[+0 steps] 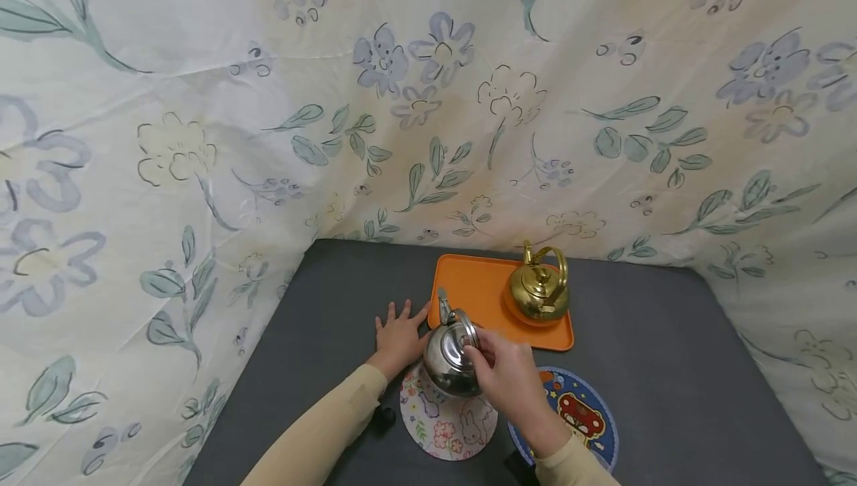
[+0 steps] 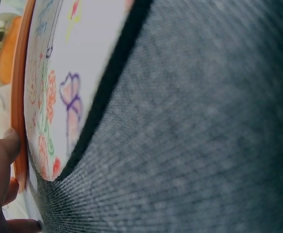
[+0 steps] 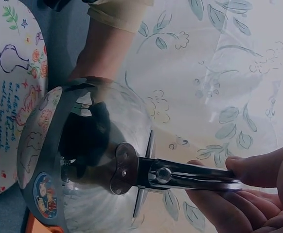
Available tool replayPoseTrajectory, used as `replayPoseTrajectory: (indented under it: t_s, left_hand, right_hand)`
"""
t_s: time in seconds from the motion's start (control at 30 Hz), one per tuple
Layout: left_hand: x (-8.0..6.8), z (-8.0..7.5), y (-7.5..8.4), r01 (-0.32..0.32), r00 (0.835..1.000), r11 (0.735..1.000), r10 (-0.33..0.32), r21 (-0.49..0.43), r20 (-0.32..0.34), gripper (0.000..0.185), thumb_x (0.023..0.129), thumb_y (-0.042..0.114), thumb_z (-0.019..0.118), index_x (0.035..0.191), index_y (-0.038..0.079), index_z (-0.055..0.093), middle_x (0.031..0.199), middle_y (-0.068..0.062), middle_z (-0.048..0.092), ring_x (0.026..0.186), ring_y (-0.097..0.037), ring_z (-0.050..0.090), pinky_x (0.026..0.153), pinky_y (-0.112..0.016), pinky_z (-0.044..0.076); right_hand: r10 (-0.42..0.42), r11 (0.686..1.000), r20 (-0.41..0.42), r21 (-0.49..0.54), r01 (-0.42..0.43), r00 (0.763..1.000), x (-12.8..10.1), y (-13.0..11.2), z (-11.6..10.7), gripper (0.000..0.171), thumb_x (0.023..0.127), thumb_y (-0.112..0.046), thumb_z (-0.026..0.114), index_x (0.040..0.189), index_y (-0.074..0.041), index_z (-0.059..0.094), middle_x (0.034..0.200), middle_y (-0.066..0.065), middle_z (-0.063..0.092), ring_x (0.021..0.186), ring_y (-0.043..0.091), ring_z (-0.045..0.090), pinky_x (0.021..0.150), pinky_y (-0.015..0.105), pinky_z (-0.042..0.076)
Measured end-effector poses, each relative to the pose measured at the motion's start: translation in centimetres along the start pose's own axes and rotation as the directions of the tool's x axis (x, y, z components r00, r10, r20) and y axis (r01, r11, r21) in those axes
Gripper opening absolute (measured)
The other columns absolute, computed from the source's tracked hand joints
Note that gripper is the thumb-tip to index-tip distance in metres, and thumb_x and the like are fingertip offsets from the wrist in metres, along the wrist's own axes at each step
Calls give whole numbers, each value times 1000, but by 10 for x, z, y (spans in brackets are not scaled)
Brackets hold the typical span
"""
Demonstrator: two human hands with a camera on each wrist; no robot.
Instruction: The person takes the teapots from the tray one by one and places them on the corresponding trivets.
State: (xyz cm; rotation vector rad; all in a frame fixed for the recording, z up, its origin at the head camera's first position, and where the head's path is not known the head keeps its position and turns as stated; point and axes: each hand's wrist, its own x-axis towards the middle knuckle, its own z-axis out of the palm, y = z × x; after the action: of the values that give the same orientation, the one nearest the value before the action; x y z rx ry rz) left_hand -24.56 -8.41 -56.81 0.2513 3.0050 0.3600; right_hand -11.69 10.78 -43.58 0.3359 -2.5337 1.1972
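My right hand [image 1: 510,378] grips the handle of a shiny silver kettle [image 1: 443,363], thumb on one side and fingers curled round the other in the right wrist view. The kettle body [image 3: 102,126] overlaps the far part of a round white mat [image 1: 448,430] with colourful drawings and the near left corner of an orange tray [image 1: 462,277]. My left hand [image 1: 399,341] lies at the tray's left edge, fingers spread. In the left wrist view its thumb [image 2: 12,143] touches the tray rim [image 2: 19,107]. A gold kettle [image 1: 535,296] stands on the tray's right side.
Partly beneath my right forearm lies a round blue mat [image 1: 599,419] with a red mushroom picture. A dark grey cloth [image 1: 669,352] covers the table. Floral curtains [image 1: 428,99] hang behind the table and along both sides.
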Motion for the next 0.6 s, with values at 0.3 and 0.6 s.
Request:
replayPoseTrajectory:
  t_s: [0.3,0.6]
  left_hand:
    - [-1,1,2,-7,1000,1000,8,23,-17,62,98,59,55,155,44,37,162,-11,37,150,-46,25,112,-72,27]
    - [-1,2,2,16,1000,999,-15,30,-19,63,95,54,62,154,41,42,162,-11,37,151,-45,25,113,-71,26]
  right_hand:
    - [-9,1000,8,8,9,1000,-9,3,9,29,88,-3,76,115,7,71,96,16,78,83,22,77,66,23,60]
    - [-9,1000,3,7,9,1000,-17,2,18,32,85,-1,78,115,7,72,95,16,78,83,20,77,65,20,59]
